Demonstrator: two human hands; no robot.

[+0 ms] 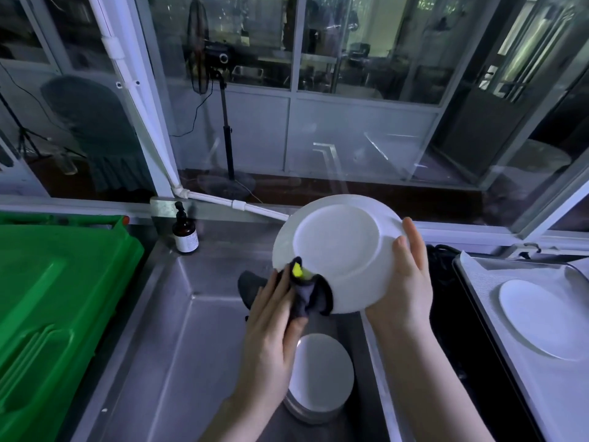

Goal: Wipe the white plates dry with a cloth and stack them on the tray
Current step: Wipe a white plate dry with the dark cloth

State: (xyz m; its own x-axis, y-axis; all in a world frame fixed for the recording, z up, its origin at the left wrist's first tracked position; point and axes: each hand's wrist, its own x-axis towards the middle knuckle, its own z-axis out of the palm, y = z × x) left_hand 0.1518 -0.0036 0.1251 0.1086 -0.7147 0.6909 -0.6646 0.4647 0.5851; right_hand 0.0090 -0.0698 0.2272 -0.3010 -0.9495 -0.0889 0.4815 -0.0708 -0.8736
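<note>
White plate (338, 247), underside out, in right grip's (404, 282) pinch (dark cloth (306, 295) in left grip (271, 320))

Right hand (404, 282) holds white plate (338, 250); left hand (271, 317) presses dark cloth (306, 295) against it.

Dim bluish light, reflections on the window glass (350, 148) across the top, wide-angle bending at edges, left hand (271, 327) slightly motion-blurred

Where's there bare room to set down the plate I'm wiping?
Tray: bare lining between the white plate there and the far rim. Sink floor: bare left of the plate stack. Crowded: sink's right side, where left hand with cloth and right hand with held plate hover over the stack.
</note>
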